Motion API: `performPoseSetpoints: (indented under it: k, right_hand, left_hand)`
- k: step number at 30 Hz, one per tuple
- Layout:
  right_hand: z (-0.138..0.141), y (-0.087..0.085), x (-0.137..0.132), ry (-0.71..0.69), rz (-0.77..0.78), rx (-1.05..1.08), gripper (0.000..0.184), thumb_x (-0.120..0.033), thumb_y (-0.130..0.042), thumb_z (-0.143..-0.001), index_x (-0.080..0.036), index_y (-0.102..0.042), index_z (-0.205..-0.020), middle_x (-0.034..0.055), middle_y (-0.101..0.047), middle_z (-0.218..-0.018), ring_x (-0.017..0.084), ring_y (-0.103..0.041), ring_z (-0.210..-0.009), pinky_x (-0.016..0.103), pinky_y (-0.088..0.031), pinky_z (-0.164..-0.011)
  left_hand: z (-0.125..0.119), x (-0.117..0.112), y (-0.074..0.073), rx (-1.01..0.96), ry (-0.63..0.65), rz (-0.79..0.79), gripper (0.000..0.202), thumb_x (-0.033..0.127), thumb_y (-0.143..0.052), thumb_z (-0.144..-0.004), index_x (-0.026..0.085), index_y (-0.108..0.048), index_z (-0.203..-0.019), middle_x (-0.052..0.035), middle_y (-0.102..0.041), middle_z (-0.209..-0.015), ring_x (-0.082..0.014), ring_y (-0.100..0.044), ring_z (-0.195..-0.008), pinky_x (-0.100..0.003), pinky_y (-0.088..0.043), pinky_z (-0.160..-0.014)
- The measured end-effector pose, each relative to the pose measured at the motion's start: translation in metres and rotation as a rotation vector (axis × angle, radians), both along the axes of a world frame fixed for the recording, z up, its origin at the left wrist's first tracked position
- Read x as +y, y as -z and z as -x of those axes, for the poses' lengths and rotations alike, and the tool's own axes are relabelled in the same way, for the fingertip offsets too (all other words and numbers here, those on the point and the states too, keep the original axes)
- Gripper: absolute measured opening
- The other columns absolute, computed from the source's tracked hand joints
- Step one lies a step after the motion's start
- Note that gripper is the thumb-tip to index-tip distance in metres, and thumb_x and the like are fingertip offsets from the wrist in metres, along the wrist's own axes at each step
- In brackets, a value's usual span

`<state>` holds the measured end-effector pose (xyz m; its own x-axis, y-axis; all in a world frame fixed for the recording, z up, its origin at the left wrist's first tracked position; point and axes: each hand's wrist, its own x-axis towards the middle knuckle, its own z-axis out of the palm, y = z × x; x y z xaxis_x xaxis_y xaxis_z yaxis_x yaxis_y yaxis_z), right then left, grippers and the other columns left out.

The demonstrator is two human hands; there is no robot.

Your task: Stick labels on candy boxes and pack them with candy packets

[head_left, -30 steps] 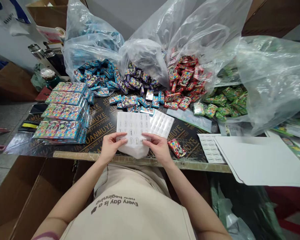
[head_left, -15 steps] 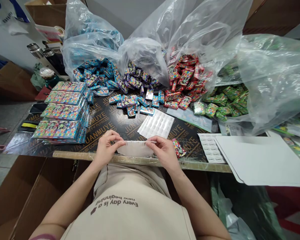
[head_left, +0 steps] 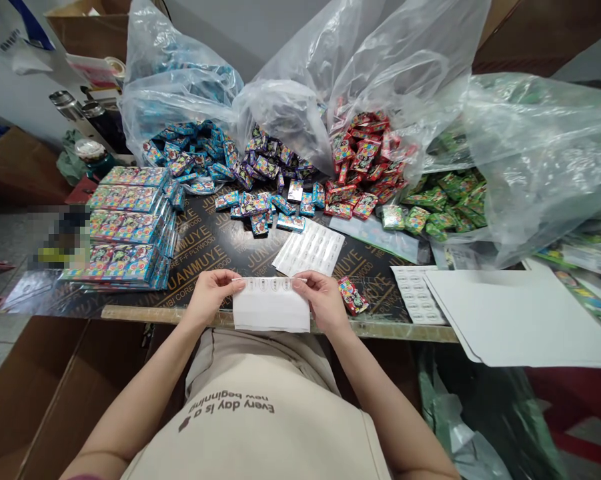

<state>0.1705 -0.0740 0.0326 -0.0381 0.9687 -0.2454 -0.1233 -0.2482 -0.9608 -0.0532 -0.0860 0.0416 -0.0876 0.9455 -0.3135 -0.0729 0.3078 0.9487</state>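
Note:
A white sticker sheet (head_left: 271, 312) is stretched between my two hands at the table's front edge, with a row of round printed labels along its top. My left hand (head_left: 211, 297) pinches its upper left corner. At the upper right corner, my right hand (head_left: 323, 300) grips it between thumb and fingers. Just beyond lies another sheet of labels (head_left: 311, 248), flat on the dark table. A red packet (head_left: 353, 295) rests beside my right hand.
Wrapped box stacks (head_left: 123, 260) stand at the left. Plastic bags spill blue boxes (head_left: 200, 150), purple boxes (head_left: 267, 163), red boxes (head_left: 365, 157) and green packets (head_left: 450, 200) across the back. White boards (head_left: 520, 320) overhang the front edge at right, over more labels (head_left: 416, 297).
The sheet in my hands has tilted, so its face and a row of labels now show. Both hands keep hold of it. The whole view has shifted slightly.

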Motion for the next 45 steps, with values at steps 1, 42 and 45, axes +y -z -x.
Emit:
performPoseSetpoints:
  k: [1,42,45]
  right_hand:
    - [0.001,0.002,0.001,-0.002,0.024,0.025,0.032,-0.045,-0.079,-0.057,-0.016,-0.068,-0.066,-0.0004,-0.061,-0.056,0.01,-0.046,-0.05,0.022,-0.035,-0.049]
    - [-0.175,0.058,-0.017,0.44,-0.277,-1.232,0.046,-0.036,-0.058,-0.077,-0.012,-0.058,-0.117,0.0161,-0.066,-0.104,0.029,-0.06,-0.093,0.043,-0.045,-0.087]
    - [-0.171,0.048,-0.009,0.497,-0.358,-1.196,0.043,-0.039,-0.057,-0.08,-0.015,-0.059,-0.116,0.0156,-0.067,-0.108,0.029,-0.06,-0.096,0.043,-0.045,-0.088]
  left_hand:
    - [0.0,0.0,0.0,-0.004,-0.004,0.0,0.024,0.03,-0.082,-0.053,0.013,-0.07,-0.064,-0.0009,-0.066,-0.06,-0.0093,-0.055,-0.054,-0.02,-0.043,-0.055]
    - [-0.152,0.086,0.056,-0.019,0.186,0.138,0.032,0.03,-0.083,-0.046,0.012,-0.058,-0.056,0.0023,-0.055,-0.044,-0.0084,-0.047,-0.039,-0.021,-0.037,-0.04]
    - [-0.186,0.092,0.074,0.039,0.208,0.134,0.028,0.026,-0.081,-0.05,0.013,-0.057,-0.055,0.004,-0.052,-0.043,-0.008,-0.046,-0.038,-0.02,-0.036,-0.04]
